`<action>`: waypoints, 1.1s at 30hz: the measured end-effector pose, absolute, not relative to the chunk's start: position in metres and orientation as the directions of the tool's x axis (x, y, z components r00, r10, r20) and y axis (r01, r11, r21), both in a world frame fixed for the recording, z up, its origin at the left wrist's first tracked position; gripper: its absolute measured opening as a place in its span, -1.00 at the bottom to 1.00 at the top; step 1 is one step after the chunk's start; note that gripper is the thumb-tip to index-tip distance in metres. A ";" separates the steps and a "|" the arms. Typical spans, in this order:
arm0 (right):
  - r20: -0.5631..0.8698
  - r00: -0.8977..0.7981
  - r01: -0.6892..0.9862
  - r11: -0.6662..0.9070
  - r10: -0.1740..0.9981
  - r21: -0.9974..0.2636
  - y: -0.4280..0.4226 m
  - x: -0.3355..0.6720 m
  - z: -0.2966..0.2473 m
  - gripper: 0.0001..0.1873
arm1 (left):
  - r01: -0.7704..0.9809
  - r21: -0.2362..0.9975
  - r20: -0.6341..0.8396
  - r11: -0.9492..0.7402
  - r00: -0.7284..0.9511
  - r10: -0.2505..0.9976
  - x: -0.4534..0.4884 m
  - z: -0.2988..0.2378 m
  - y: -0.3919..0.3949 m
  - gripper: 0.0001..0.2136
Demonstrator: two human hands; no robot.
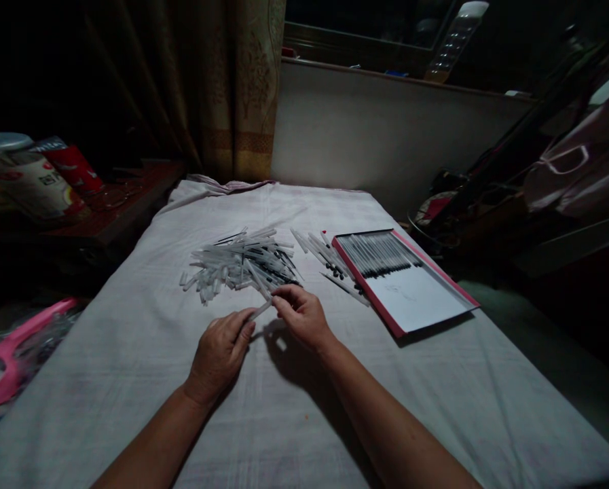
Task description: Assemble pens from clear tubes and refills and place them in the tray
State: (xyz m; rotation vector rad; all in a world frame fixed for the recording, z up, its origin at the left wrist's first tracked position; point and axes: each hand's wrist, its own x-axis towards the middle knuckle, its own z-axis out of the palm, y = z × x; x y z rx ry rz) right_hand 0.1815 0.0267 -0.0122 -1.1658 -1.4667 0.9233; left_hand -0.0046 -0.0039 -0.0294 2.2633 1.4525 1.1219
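Near the middle of the cloth, my left hand (221, 350) is closed on one end of a translucent pen barrel (260, 311). The fingers of my right hand (304, 316) are pinched together at the barrel's other end; whether they also hold a thin refill there is too small to make out. Just beyond both hands lies a loose pile of clear pen parts (227, 265), some of them dark. To its right are several assembled-looking pens (320, 250) with dark tips. A shallow pink-edged box (385, 314) holds a neat row of dark-tipped pens (378, 252) in its far half.
A pale checked cloth (263, 421) covers the surface. On the left stand a lidded jar (34, 183) on a dark wooden table (125, 204) and a pink plastic handle (16, 346). A curtain (233, 88) and a bottle (457, 41) on the sill are behind.
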 end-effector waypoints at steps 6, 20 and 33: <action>0.329 -0.205 0.587 0.385 0.922 -0.713 0.072 0.169 0.002 -0.72 | 0.612 0.770 0.301 -0.180 -0.100 0.948 -0.013 -0.028 -0.002 -0.69; 0.400 -0.478 0.750 0.600 0.782 -0.276 0.097 0.148 0.013 -0.70 | 0.420 0.902 0.191 -0.099 -0.183 0.964 -0.017 -0.034 0.005 -0.68; 0.221 0.482 -0.130 0.319 0.848 -0.939 0.027 0.214 0.021 -0.70 | 0.639 0.669 0.445 -0.378 0.063 0.893 -0.011 -0.026 0.001 -0.74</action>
